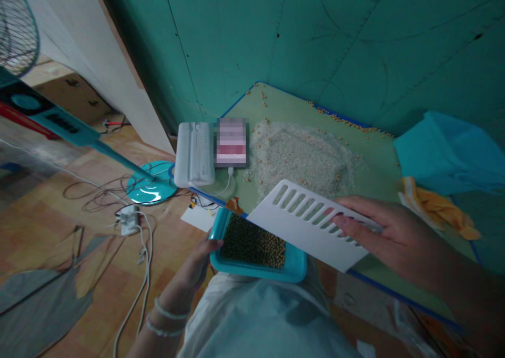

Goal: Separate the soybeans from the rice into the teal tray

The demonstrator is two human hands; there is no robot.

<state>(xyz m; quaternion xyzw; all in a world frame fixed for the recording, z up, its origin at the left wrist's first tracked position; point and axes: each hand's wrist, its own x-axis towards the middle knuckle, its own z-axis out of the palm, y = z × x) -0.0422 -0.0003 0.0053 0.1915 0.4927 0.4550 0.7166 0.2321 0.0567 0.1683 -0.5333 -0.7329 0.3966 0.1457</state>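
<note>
My left hand (201, 258) grips the left end of a turquoise plastic tub (256, 272), its thumb over the rim. Dark green beans (242, 245) fill the tub's left part and yellow soybeans (276, 250) its right part. In my right hand (379, 229) is a white slotted plastic board (272, 213), pinched along its slotted side and tilted. The board's lower edge passes over the table's front edge and hides the tub's upper right corner. Behind the board lies a wide heap of pale rice-like grains (303, 152) with scattered soybeans on it.
Soybeans line the back edge of the green table (379, 163). A white device (194, 155) and a cabled phone-like screen (231, 143) stand at its left. A blue bag (450, 152) and an orange cloth (442, 208) lie right. A fan (152, 181) and cables occupy the left floor.
</note>
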